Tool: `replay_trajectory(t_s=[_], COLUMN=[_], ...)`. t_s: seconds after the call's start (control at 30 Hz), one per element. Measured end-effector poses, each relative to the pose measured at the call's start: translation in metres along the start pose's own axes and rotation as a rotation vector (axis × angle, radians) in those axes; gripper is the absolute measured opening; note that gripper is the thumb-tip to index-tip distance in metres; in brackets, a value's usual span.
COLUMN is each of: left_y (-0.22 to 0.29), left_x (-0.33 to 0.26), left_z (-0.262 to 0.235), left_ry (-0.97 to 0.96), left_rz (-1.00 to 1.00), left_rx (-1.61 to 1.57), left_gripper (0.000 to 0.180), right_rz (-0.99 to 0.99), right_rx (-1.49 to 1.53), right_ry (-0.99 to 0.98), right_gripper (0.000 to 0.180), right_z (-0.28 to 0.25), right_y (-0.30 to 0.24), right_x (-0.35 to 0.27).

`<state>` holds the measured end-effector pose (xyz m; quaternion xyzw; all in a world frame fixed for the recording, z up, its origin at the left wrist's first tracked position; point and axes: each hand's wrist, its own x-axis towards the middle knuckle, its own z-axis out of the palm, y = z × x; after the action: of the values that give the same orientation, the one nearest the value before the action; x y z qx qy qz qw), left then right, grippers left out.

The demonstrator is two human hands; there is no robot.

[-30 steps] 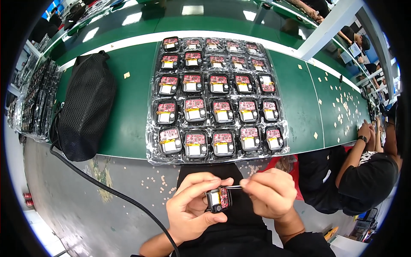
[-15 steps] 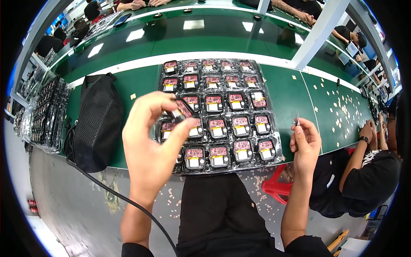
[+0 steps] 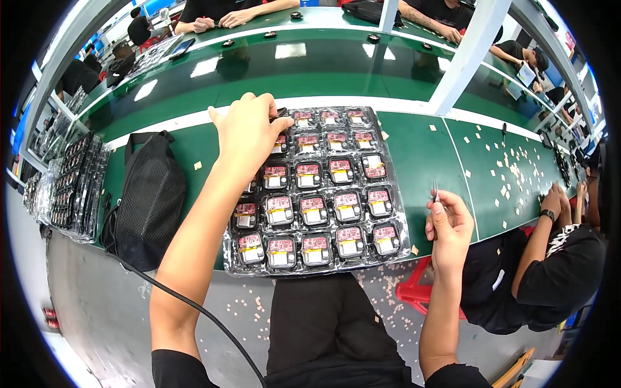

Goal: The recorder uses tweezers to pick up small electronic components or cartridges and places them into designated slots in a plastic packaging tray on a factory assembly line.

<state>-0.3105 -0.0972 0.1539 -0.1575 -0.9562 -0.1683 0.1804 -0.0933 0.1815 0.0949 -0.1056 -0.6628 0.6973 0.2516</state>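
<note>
A clear plastic tray (image 3: 402, 226) holds several rows of small black-cased electronic devices (image 3: 312, 211), each showing a red circuit board and a white-and-yellow part. My left hand (image 3: 249, 132) reaches over the tray's far left corner, its thumb and fingers closed on a dark-cased device (image 3: 281, 114) mostly hidden by them. To the right of the tray, above the green bench, my right hand (image 3: 448, 226) is closed around thin metal tweezers (image 3: 435, 191), tips pointing up.
A black mesh bag (image 3: 149, 200) with a cable lies left of the tray. Farther left stand stacked trays (image 3: 77, 187). Small pale squares (image 3: 514, 171) litter the right of the green bench (image 3: 414, 145). Beyond a white rail runs a green belt (image 3: 336, 74); a co-worker (image 3: 537, 271) sits at right.
My left hand has carried the lifted device away from me to the tray's far left corner. The tray sits slightly nearer and more left in view. My right hand still holds the tweezers.
</note>
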Motion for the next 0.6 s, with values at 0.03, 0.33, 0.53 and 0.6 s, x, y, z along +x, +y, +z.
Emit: replay_trajectory(t_s=[0.03, 0.33, 0.53, 0.6], left_y=[0.002, -0.005, -0.019, -0.018], left_x=[-0.001, -0.011, -0.027, -0.028], left_z=[-0.002, -0.012, -0.006, -0.008], left_ry=[-0.021, -0.109, -0.078, -0.091], left_rz=[-0.013, 0.111, 0.305, 0.28], left_rx=[0.0, 0.031, 0.284, 0.3], left_gripper=[0.03, 0.022, 0.048, 0.049], right_rz=[-0.002, -0.013, -0.01, -0.01], right_rx=[0.003, -0.025, -0.03, -0.022], right_ry=[-0.001, -0.015, -0.021, -0.026], right_gripper=[0.025, 0.024, 0.023, 0.023], right_z=[0.0, 0.001, 0.002, 0.002], right_y=[0.0, 0.001, -0.002, -0.001], right_x=[0.0, 0.0, -0.002, -0.002])
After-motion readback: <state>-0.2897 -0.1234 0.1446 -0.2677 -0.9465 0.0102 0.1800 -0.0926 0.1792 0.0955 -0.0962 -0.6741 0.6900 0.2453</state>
